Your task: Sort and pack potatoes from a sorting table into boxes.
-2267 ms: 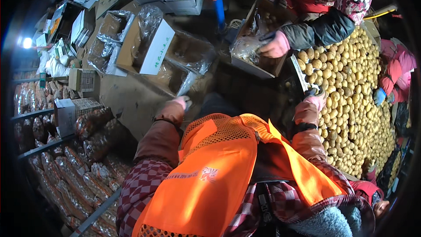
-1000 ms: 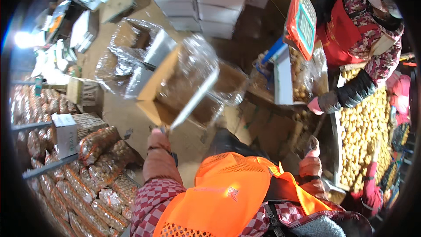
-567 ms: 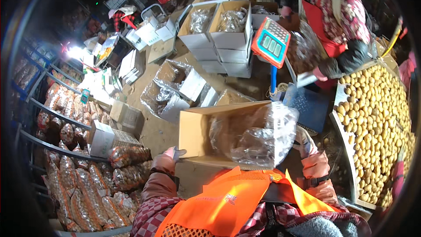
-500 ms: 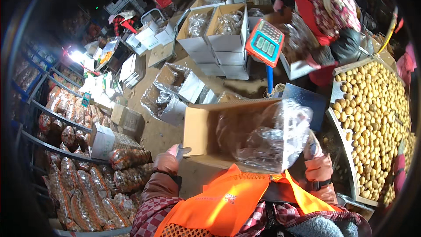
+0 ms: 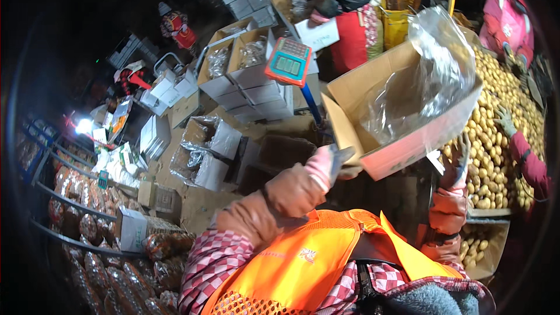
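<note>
I carry an open cardboard box with a crumpled clear plastic liner inside, tilted at the right of my view over the near part of the potato table. My left hand, in a pale glove with a pink cuff, grips the box's near left corner. My right hand is at the underside of the box's right end, fingers pointing up against it. Potatoes lie heaped just beyond that hand. A red and blue scale on a blue post stands left of the box.
Stacked lined boxes stand behind, more lined boxes on the floor. Bagged produce fills racks at left. Co-workers are at the back, far left and right; a co-worker's gloved hand rests on potatoes. A potato carton sits at right.
The box I hold has moved from in front of me up and right toward the potatoes, turning and tilting. Both my arms followed it rightward, and the co-worker behind has bent over.
</note>
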Demonstrator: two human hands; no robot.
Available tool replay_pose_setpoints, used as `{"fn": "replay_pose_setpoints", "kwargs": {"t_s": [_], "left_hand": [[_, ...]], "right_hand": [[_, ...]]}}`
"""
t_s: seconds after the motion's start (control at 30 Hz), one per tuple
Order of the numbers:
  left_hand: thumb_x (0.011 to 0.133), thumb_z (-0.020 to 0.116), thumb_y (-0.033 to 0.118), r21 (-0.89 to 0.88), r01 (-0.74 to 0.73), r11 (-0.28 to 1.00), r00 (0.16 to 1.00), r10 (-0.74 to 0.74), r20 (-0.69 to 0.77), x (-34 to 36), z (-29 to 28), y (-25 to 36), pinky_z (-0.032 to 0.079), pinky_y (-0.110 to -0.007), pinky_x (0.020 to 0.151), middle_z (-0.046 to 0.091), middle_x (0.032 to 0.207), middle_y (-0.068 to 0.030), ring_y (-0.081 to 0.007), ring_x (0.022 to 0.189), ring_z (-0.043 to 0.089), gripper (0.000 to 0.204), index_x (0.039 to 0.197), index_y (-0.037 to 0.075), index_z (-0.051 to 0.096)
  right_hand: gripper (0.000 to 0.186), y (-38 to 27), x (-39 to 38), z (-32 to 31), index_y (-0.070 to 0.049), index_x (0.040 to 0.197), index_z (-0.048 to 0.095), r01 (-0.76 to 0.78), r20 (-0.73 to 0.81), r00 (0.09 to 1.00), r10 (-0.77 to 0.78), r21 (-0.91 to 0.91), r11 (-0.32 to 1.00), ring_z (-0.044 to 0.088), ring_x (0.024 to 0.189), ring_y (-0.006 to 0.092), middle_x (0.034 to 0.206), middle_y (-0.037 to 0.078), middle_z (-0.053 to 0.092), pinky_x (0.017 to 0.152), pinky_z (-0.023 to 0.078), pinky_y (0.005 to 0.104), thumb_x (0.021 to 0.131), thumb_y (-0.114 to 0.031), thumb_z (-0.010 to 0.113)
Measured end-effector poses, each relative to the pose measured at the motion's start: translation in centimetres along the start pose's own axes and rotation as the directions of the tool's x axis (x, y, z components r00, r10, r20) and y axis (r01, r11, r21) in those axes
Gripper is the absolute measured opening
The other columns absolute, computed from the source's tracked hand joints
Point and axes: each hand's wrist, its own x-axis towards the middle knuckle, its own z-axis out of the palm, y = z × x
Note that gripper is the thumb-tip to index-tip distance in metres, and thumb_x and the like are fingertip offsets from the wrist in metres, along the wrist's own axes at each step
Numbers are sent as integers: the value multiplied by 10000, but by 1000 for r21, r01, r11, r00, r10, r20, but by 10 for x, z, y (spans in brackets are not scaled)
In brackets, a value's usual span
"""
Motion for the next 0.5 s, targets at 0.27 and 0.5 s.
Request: {"fn": "replay_pose_setpoints", "kwargs": {"t_s": [0.27, 0.5], "left_hand": [[905, 698, 367, 30, 268, 963, 878, -257, 404, 23, 150, 0, 564, -372, 609, 657, 1039, -74, -202, 806, 670, 424, 1193, 94, 550], [892, 601, 97, -456, -61, 888, 668, 376, 642, 77, 121, 31, 499, -252, 721, 663, 873, -121, -197, 756, 648, 400, 1256, -62, 559]], "right_hand": [[718, -113, 29, 54, -69, 1556, 213, -9, -173, 985, 13, 20, 1000, 442, 1316, 232, 1505, 108, 366, 1052, 409, 332, 952, -125, 597], [799, -137, 43, 29, -21, 1532, 257, -223, -298, 926, 230, 59, 973, 514, 1222, 265, 1439, 152, 447, 976, 463, 344, 840, 8, 654]]}}
